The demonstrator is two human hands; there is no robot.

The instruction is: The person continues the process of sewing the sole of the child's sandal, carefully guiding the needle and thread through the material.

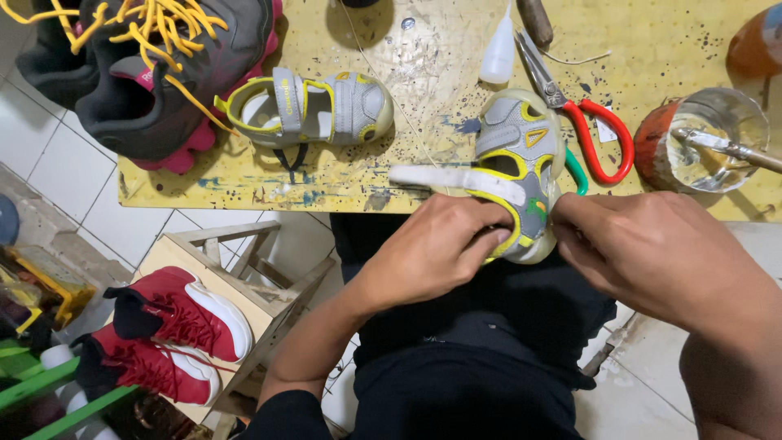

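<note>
A small grey and yellow child's sandal (519,155) lies at the near edge of the yellow table (660,49), its white strap sticking out to the left. My left hand (436,248) grips the sandal's heel from the left, thumb inside the opening. Its right side near the heel is pinched by my right hand (652,248). The matching sandal (314,106) lies on its side further left on the table.
Red-handled scissors (582,122), a white glue bottle (498,53) and a glue tin with a brush (700,143) stand behind the sandal. A dark sneaker with yellow laces (155,73) lies at the table's left. Red sneakers (175,314) rest on a wooden stool below.
</note>
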